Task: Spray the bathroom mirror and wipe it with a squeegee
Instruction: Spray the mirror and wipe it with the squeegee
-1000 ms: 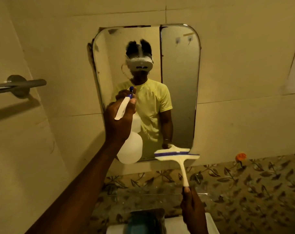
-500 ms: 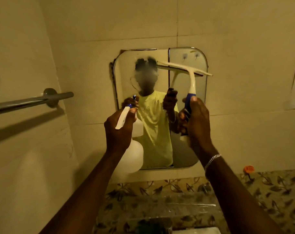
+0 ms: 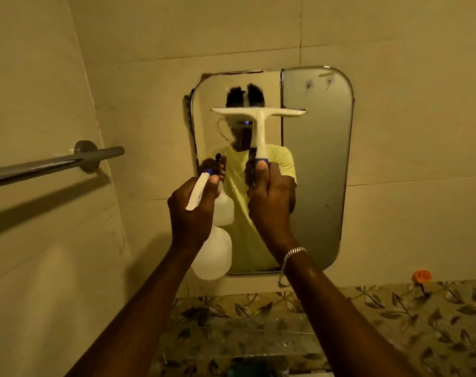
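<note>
Dim beige tiled walls (image 3: pixel 394 159), steel rail (image 3: pixel 54 161), perhaps towel.

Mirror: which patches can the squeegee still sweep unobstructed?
The mirror's right half, right of the squeegee, is free down to the bottom edge, as is the strip above the blade. The lower left is crowded by the left hand with the spray bottle and the right hand.

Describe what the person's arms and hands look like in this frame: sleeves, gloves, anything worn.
Both forearms are bare, with no sleeves reaching them and no gloves on the left hand or right hand. The only thing worn is a silver chain bracelet around the right wrist. No rings or watch are visible.
</note>
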Available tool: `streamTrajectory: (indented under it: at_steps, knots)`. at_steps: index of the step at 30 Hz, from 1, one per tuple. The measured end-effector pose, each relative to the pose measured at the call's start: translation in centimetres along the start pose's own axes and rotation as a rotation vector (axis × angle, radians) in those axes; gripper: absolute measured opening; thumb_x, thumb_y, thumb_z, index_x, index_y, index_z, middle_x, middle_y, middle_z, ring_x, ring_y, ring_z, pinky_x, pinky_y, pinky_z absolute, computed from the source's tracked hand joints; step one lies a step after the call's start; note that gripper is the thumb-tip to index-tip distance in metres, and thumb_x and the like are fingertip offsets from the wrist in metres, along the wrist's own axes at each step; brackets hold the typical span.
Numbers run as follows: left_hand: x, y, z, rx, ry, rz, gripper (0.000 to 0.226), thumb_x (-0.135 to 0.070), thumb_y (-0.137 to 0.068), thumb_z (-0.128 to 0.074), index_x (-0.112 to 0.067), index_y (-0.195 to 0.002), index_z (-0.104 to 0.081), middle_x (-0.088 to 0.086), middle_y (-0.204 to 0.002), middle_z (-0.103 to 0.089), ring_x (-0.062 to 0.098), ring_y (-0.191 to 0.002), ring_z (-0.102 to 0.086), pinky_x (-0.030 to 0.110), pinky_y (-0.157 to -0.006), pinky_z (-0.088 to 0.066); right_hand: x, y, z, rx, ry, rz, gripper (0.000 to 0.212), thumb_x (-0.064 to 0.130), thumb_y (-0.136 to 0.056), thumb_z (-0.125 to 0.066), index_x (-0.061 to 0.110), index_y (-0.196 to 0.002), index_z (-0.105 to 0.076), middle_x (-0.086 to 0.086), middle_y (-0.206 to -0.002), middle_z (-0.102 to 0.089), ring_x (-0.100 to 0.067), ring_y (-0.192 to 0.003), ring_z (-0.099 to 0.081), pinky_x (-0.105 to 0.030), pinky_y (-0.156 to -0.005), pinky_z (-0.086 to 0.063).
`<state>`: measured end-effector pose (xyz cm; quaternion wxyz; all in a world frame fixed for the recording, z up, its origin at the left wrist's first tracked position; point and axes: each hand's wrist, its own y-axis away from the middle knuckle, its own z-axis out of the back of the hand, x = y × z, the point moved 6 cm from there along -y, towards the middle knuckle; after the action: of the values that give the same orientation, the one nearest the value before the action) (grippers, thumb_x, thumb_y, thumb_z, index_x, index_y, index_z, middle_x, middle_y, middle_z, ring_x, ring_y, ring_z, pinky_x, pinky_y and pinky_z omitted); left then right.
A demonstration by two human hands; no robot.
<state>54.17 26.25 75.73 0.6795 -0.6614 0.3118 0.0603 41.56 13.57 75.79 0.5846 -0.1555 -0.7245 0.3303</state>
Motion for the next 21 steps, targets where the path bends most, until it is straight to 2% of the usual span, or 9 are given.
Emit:
streamTrajectory:
  at_steps: [4, 7, 9, 11, 13, 15, 17, 18, 21]
  knots:
    - [0.9, 0.4, -0.5, 0.015, 0.006, 0.012, 0.034, -0.043, -0.095, -0.06, -0.014, -0.101, -0.074, 0.0, -0.084, -0.074, 0.01, -0.08, -0.072, 0.011, -0.07, -0.056, -8.9, 8.0, 2.6, 0.077, 0.014, -0.116, 0.024, 0.045, -0.109, -0.039, 0.032, -0.108, -0.06, 0.005, -0.072, -0.057, -0.006, -0.059, -0.053, -0.027, -0.052, -0.044]
    - [1.1, 1.0, -1.0, 0.032, -0.024, 0.007, 0.028, -0.04, -0.096, -0.06, -0.015, -0.097, -0.073, 0.0, -0.08, -0.073, 0.011, -0.077, -0.072, 0.015, -0.069, -0.057, -14.2, 14.7, 5.3, 0.087, 0.083, -0.289, 0.032, 0.054, -0.099, -0.038, 0.031, -0.1, -0.061, 0.002, -0.065, -0.056, -0.007, -0.053, -0.051, -0.029, -0.05, -0.041]
    - [0.4, 1.1, -0.7, 0.039, -0.018, 0.003, 0.027, -0.037, -0.097, -0.061, -0.013, -0.097, -0.073, 0.0, -0.079, -0.073, 0.011, -0.076, -0.071, 0.017, -0.07, -0.057, -17.9, 19.6, 7.4, 0.064, 0.204, -0.438, 0.039, 0.06, -0.09, -0.038, 0.031, -0.097, -0.063, 0.002, -0.069, -0.063, -0.014, -0.062, -0.062, -0.031, -0.057, -0.047]
    - [0.3, 0.9, -0.6, 0.041, -0.019, 0.011, 0.027, -0.036, -0.097, -0.062, -0.012, -0.098, -0.073, -0.001, -0.08, -0.072, 0.01, -0.077, -0.071, 0.013, -0.07, -0.055, -21.3, 23.2, 8.2, 0.124, 0.277, -0.573, 0.061, 0.079, -0.081, -0.038, 0.03, -0.1, -0.069, 0.006, -0.075, -0.07, -0.02, -0.075, -0.068, -0.035, -0.067, -0.052]
    - [0.0, 0.8, 0.9, 0.015, -0.024, -0.001, 0.029, -0.037, -0.097, -0.062, -0.01, -0.098, -0.074, 0.0, -0.081, -0.073, 0.01, -0.077, -0.071, 0.009, -0.069, -0.053, -21.1, 24.0, 8.3, 0.138, 0.222, -0.622, 0.075, 0.091, -0.073, -0.037, 0.029, -0.098, -0.07, 0.007, -0.073, -0.07, -0.02, -0.076, -0.067, -0.032, -0.067, -0.05]
    - [0.2, 0.9, 1.2, 0.014, -0.028, -0.002, 0.033, -0.038, -0.097, -0.061, -0.008, -0.099, -0.074, 0.003, -0.082, -0.074, 0.011, -0.077, -0.071, 0.008, -0.069, -0.053, -18.9, 22.9, 8.4, 0.037, 0.122, -0.618, 0.059, 0.076, -0.084, -0.041, 0.026, -0.091, -0.069, 0.001, -0.065, -0.064, -0.025, -0.068, -0.063, -0.033, -0.061, -0.046]
    - [0.3, 1.1, 1.1, 0.017, -0.03, -0.009, 0.035, -0.04, -0.096, -0.061, -0.008, -0.098, -0.074, 0.004, -0.082, -0.074, 0.013, -0.077, -0.071, 0.009, -0.068, -0.053, -16.0, 21.3, 8.8, -0.062, 0.079, -0.58, 0.067, 0.079, -0.088, -0.042, 0.018, -0.083, -0.068, -0.004, -0.059, -0.059, -0.025, -0.057, -0.057, -0.033, -0.057, -0.043]
    - [0.3, 1.1, 1.0, 0.015, -0.03, -0.006, 0.036, -0.042, -0.096, -0.06, -0.008, -0.097, -0.074, 0.004, -0.082, -0.074, 0.013, -0.076, -0.072, 0.009, -0.068, -0.053, -15.0, 20.5, 9.1, -0.068, 0.012, -0.564, 0.07, 0.078, -0.089, -0.042, 0.012, -0.084, -0.066, -0.005, -0.058, -0.056, -0.023, -0.053, -0.053, -0.032, -0.054, -0.041]
    - [0.1, 0.8, 1.0, 0.01, -0.041, -0.015, 0.042, -0.047, -0.095, -0.059, -0.007, -0.098, -0.073, 0.006, -0.083, -0.074, 0.015, -0.075, -0.072, 0.008, -0.069, -0.053, -9.2, 15.1, 8.9, 0.025, -0.16, -0.444, 0.054, 0.058, -0.096, -0.04, 0.007, -0.097, -0.059, -0.005, -0.062, -0.051, -0.016, -0.046, -0.046, -0.028, -0.043, -0.039]
